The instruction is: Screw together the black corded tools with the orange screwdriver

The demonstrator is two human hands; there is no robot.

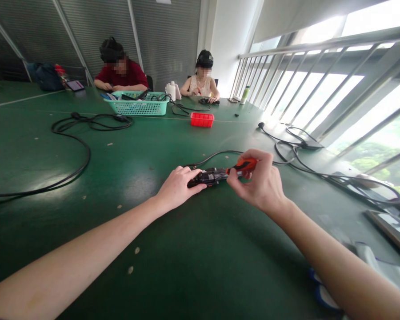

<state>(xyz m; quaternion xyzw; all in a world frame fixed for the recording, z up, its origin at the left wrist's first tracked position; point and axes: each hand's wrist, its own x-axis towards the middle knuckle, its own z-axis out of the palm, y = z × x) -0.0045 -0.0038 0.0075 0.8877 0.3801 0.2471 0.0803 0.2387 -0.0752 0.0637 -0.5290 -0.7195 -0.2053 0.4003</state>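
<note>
A small black device with a cable lies on the green table in front of me. My left hand rests on its left end, fingers curled over it and pressing it down. My right hand is closed round a screwdriver with an orange and black handle. The screwdriver's tip points left into the device's right end. A black cable runs from the device toward the right.
Black cables loop at the left and right. A red tray and a teal basket stand farther back. Two people sit at the far end. A window railing runs along the right; a flat framed object lies near the right edge.
</note>
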